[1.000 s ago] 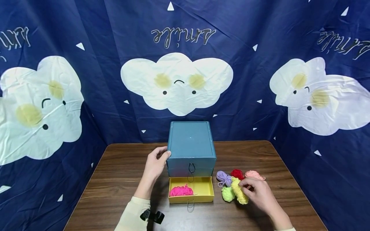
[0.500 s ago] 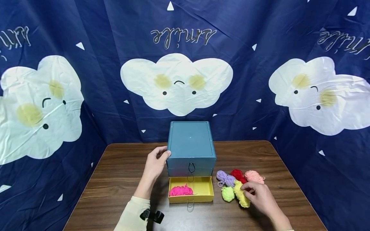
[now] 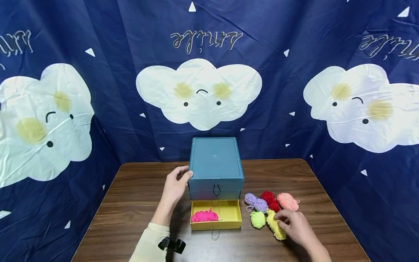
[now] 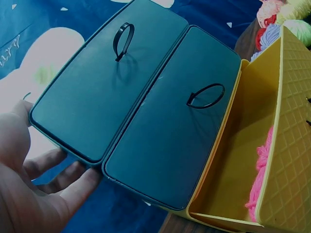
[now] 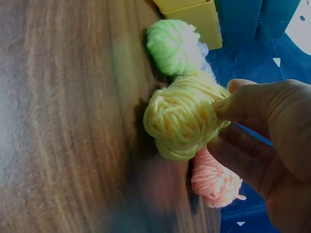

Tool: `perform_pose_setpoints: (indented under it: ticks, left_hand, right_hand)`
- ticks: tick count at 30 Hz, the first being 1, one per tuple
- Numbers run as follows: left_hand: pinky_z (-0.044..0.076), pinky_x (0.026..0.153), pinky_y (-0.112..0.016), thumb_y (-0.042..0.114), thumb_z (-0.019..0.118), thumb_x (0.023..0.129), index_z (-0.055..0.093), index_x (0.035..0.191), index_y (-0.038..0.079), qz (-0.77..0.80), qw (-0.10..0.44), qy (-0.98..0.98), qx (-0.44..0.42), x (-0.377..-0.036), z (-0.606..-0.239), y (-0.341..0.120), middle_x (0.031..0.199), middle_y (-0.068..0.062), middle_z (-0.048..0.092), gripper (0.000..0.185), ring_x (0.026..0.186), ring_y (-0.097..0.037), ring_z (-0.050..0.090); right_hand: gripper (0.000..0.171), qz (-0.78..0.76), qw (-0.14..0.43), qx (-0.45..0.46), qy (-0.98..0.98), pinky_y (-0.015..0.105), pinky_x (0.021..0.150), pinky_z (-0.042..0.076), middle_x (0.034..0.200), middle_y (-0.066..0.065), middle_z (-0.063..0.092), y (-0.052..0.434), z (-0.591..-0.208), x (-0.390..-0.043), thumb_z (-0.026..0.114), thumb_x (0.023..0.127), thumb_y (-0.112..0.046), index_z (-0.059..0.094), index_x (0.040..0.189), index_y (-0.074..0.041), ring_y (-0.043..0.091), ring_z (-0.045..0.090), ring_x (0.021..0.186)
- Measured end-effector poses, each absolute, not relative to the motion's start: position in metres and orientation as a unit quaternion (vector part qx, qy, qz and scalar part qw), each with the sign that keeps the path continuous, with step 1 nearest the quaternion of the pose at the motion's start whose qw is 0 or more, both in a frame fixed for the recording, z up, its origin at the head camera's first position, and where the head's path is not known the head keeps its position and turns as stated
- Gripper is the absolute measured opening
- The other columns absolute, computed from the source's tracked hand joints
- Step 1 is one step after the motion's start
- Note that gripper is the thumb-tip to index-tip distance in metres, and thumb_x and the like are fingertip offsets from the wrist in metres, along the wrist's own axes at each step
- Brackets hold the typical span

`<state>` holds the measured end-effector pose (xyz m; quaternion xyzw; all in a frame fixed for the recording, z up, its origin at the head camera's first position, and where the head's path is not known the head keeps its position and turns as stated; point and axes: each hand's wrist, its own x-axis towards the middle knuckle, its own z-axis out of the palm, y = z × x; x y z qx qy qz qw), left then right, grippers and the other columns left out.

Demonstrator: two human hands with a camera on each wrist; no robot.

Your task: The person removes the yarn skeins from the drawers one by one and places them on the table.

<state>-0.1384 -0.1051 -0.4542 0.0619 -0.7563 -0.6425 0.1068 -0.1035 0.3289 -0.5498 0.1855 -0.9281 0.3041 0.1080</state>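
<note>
Right hand (image 3: pixel 296 227) pinched the pale yellow yarn skein (image 3: pixel 274 226), lime (image 3: pixel 258 219), red (image 3: pixel 270 198), peach (image 3: pixel 287 201) and lilac (image 3: pixel 255 203) skeins crowding it; left hand (image 3: pixel 175 186) lay spread against the teal plastic drawer box (image 3: pixel 216 165).

Right hand (image 5: pixel 272 145): thumb and fingers pinching yellow yarn ball (image 5: pixel 182 119), lifted above wooden table (image 5: pixel 68 121).
Green yarn ball (image 5: pixel 175 46): just beyond the yellow one (touching or not, unclear).
Peach yarn ball (image 5: pixel 214 179): below the yellow one, beside the fingers.
Yellow drawer (image 5: pixel 192 12): corner only, near green ball.
</note>
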Motion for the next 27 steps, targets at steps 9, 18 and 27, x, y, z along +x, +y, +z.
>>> perform_pose_setpoints:
  ticks: [9,18,27]
  left_hand:
    - [0.055,0.085,-0.032,0.023,0.068,0.099,0.066,0.134,0.004,-0.641,0.107,-0.757,0.064,-0.137,-0.454,-0.105,0.119,-0.018,0.069,0.040,0.100,-0.017,0.063]
    - [0.054,0.083,-0.030,0.017,0.064,0.101,0.062,0.136,-0.001,-0.633,0.094,-0.764,0.077,-0.140,-0.453,-0.105,0.120,-0.020,0.067,0.039,0.099,-0.016,0.061]
    - [0.053,0.081,-0.026,0.023,0.068,0.099,0.064,0.135,0.004,-0.639,0.102,-0.759,0.069,-0.139,-0.454,-0.105,0.120,-0.016,0.068,0.041,0.097,-0.013,0.061]
  right_hand:
    - [0.027,0.305,0.085,0.190,-0.929,0.023,0.061,0.052,0.088,-0.006,0.075,0.332,-0.551,-0.105,0.082,0.075,0.004,0.076,0.087,-0.020,-0.004,0.060,0.070]
    - [0.025,0.318,0.079,0.228,-0.917,0.024,0.061,0.054,0.093,-0.001,0.076,0.332,-0.541,-0.108,0.081,0.077,0.004,0.076,0.093,-0.014,-0.001,0.063,0.072]
    - [0.023,0.328,0.102,0.261,-0.902,0.023,0.060,0.052,0.093,0.000,0.075,0.319,-0.530,-0.113,0.082,0.079,0.001,0.077,0.098,-0.010,-0.004,0.059,0.074]
